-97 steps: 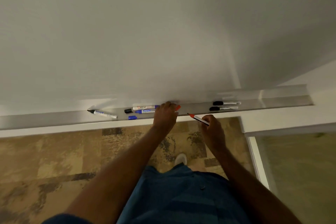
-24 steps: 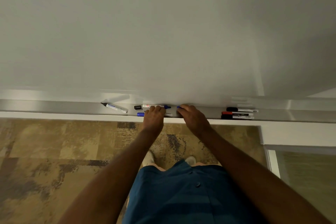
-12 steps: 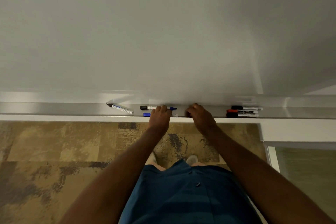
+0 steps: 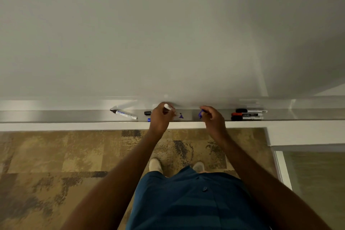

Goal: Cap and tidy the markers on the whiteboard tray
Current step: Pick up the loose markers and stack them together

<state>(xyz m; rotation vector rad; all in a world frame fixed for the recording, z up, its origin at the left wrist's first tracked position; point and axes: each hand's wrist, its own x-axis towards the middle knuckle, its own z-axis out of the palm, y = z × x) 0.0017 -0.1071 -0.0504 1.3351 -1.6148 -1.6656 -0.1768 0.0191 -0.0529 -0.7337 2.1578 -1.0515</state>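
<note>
The blue marker (image 4: 172,111), uncapped with its blue tip pointing right, had been lifted off the whiteboard tray (image 4: 56,115) where it lay half a second before; the left hand (image 4: 161,117) gripped it with curled fingers above the tray's middle. The right hand (image 4: 211,118), which earlier rested on the tray, now pinched a blue cap (image 4: 201,113) a little to the right of the marker tip, the two apart.

On the tray, left of the hands, an uncapped black-tipped marker (image 4: 124,114) lay at a slant, unmoved. Between it and the left hand sat a loose black cap (image 4: 147,113) and, nearer the front lip, the blue end of another marker (image 4: 149,119), mostly hidden by the hand. To the right, three capped markers lay side by side: a black one (image 4: 251,111) farthest, a red one (image 4: 245,114) in the middle, and a black one (image 4: 246,118) nearest.

Above the tray stood the whiteboard (image 4: 168,33); below lay patterned carpet (image 4: 56,164).
</note>
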